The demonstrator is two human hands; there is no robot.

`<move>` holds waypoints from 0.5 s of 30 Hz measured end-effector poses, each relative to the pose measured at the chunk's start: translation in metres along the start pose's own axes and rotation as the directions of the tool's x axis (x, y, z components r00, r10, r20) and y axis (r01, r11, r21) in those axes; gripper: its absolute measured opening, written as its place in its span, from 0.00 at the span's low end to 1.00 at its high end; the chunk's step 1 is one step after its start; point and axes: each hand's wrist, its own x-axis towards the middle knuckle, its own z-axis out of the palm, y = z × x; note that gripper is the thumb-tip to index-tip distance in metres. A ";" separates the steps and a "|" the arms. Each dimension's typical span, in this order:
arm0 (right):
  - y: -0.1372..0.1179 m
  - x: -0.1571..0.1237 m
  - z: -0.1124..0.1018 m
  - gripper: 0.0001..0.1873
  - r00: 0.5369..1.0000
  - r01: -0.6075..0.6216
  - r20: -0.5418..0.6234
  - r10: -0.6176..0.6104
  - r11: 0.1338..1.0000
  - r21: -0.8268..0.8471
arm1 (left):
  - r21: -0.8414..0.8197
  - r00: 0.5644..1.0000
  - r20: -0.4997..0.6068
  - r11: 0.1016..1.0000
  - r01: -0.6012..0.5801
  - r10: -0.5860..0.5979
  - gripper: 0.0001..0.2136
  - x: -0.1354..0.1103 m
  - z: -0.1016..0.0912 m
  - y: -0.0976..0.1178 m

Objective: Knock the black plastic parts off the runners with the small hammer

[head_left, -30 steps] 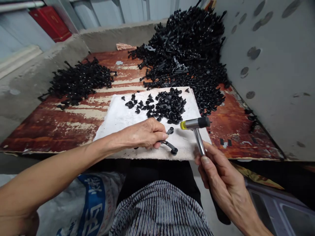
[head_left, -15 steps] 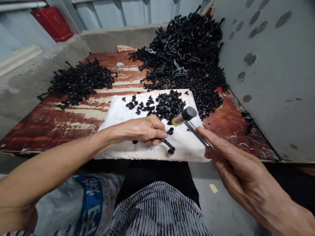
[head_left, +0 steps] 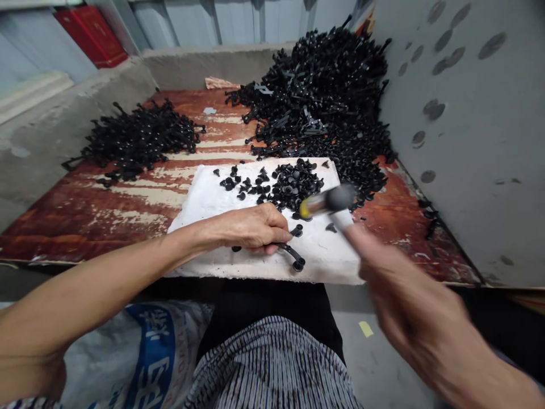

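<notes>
Nearest me, my striped garment (head_left: pixel 272 363) hangs over my lap, with a blue-printed woven sack (head_left: pixel 157 352) to the left. My left hand (head_left: pixel 251 230) rests curled on a white padded slab (head_left: pixel 323 267), its fingers closed in a pinch on a curved black plastic piece (head_left: pixel 292 253). That piece looks stiff and light, best held by its thin stem, and its round cap end sticks out to the right. My right hand (head_left: pixel 409 307), blurred by motion, seems clenched around the shaft of a small hammer (head_left: pixel 326 201), whose head is above the slab. Loose black fasteners (head_left: pixel 293 184) heap on the slab's far side. Larger heaps (head_left: pixel 323 96) lie farther on, across a peeling red-brown board (head_left: pixel 85 227) before a concrete wall (head_left: pixel 213 65).
</notes>
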 end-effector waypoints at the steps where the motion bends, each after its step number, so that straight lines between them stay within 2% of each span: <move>1: 0.003 0.000 0.001 0.35 0.996 0.076 0.055 -0.074 0.997 -0.029 | -0.008 1.000 -0.007 1.000 0.007 -0.007 0.15 0.000 0.001 0.001; 2: 0.006 0.000 0.002 0.34 0.994 0.090 0.067 -0.087 0.995 -0.041 | -0.016 1.000 -0.013 1.000 0.016 -0.016 0.15 -0.001 0.001 0.001; 5: 0.011 0.000 0.003 0.36 0.997 0.012 -0.075 -0.017 0.998 -0.065 | -0.008 0.999 -0.026 0.999 0.032 -0.032 0.15 -0.002 0.004 0.004; 6: 0.011 -0.001 0.003 0.37 0.996 0.002 -0.091 -0.008 0.998 -0.066 | 0.002 0.999 -0.027 0.999 0.034 -0.034 0.15 -0.002 0.004 0.005; 10: 0.011 -0.004 0.005 0.37 0.999 0.047 0.026 -0.046 0.998 -0.032 | 0.010 0.999 -0.015 0.999 0.033 -0.032 0.16 -0.003 0.003 0.007; 13: 0.014 -0.006 0.007 0.39 0.998 -0.024 -0.064 0.022 0.999 -0.027 | 0.029 1.000 -0.013 0.999 0.013 -0.012 0.16 -0.003 0.003 0.007; 15: 0.018 -0.006 0.009 0.34 0.999 0.024 -0.028 -0.024 1.000 -0.001 | 0.051 0.999 -0.039 0.999 -0.009 0.011 0.16 -0.005 0.006 0.007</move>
